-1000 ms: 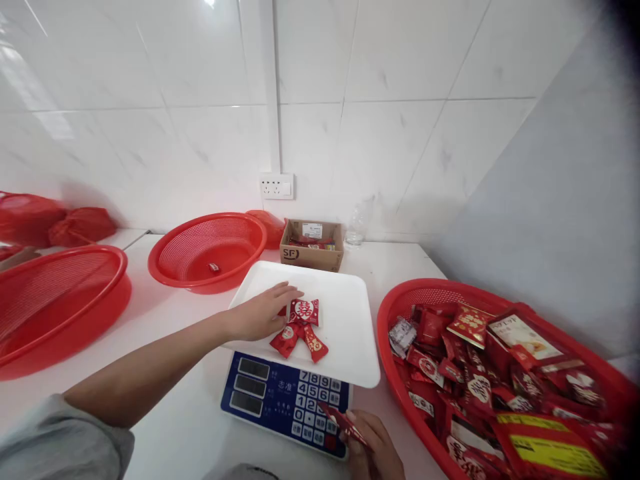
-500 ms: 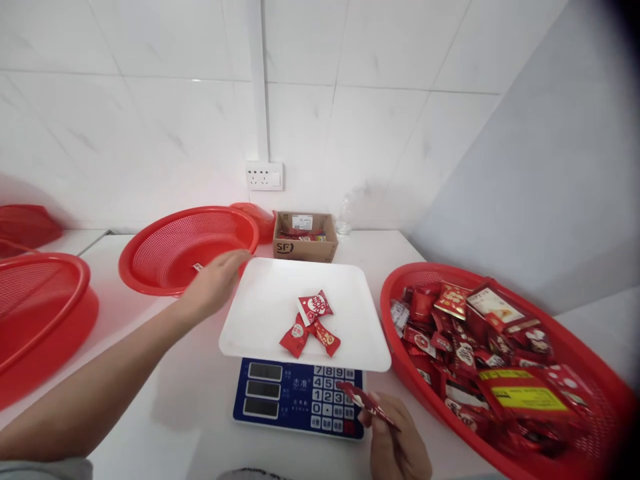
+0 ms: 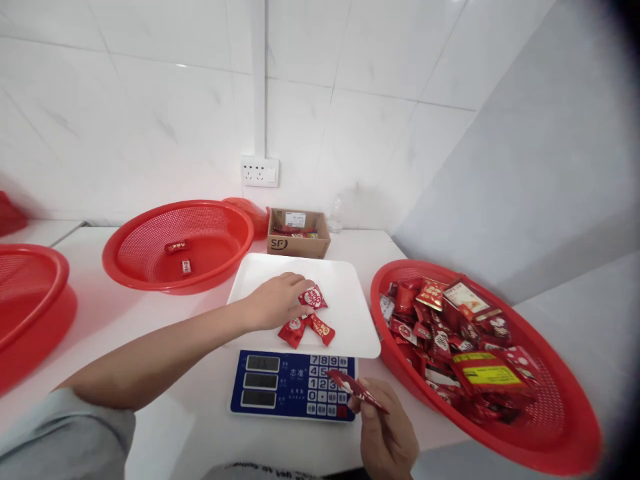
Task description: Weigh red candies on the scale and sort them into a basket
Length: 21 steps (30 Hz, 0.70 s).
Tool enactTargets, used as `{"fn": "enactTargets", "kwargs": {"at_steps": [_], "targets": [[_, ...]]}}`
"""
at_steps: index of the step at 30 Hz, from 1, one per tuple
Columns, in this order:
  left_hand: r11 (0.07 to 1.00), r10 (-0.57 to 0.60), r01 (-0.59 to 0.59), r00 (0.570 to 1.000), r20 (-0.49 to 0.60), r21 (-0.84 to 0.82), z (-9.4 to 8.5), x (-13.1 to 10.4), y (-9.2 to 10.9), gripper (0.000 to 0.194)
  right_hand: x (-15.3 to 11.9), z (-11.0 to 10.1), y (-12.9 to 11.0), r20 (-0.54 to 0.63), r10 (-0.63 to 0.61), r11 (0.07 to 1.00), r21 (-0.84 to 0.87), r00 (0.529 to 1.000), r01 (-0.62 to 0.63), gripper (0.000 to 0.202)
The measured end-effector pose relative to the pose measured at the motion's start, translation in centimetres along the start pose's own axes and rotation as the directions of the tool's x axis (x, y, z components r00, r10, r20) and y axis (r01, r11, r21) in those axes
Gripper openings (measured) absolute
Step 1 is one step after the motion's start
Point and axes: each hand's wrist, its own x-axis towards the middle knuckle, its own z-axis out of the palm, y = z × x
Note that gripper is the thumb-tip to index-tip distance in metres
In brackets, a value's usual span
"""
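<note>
My left hand (image 3: pixel 280 301) reaches over the white pan (image 3: pixel 350 333) of a digital scale (image 3: pixel 295 387). Its thumb and fingers close around the left end of a small red candy packet (image 3: pixel 314 297) with a white label. Just below it on the pan lie another red packet (image 3: pixel 291 331) and a red-and-gold packet (image 3: pixel 321 329). In front of the keypad, my right hand (image 3: pixel 386 427) pinches a flat red packet (image 3: pixel 357 389) with white print, held tilted between thumb and fingers. The scale's lower keys are partly behind that packet.
A red basket (image 3: pixel 560 460) full of red packets stands at the right. Another red basket (image 3: pixel 125 283) at the back left holds two small packets; a third basket (image 3: pixel 55 267) is at far left. A cardboard box (image 3: pixel 300 248) with packets stands behind the scale.
My left hand has moved right from the back basket's edge onto the pan and closed on the labelled packet. Two packets now show in that basket. My right hand still holds its packet.
</note>
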Motion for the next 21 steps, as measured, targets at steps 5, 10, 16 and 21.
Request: {"fn": "enactTargets", "kwargs": {"at_steps": [5,10,16,21], "targets": [[1.0,-0.019,0.021,0.998,0.063,-0.023,0.8,2.1,0.6,0.04,-0.3,-0.8,-0.3,0.051,-0.017,0.999,-0.049,0.999,0.02,0.035],[0.995,-0.089,0.087,0.995,-0.042,-0.046,-0.4,1.1,-1.0,0.041,0.0,-0.9,-0.3,0.057,-0.026,0.996,-0.079,0.998,0.03,0.031],[0.934,-0.336,0.357,0.869,-0.363,-0.008,-5.3,-3.0,-6.6,0.04,0.7,-0.4,-0.2,0.031,-0.043,0.998,-0.053,0.999,0.045,0.028],[0.962,-0.243,0.271,0.897,-0.369,0.024,-5.2,-5.2,-7.9,0.036,1.1,0.1,-0.2,0.019,-0.044,0.996,-0.075,0.999,0.046,0.026]]}}
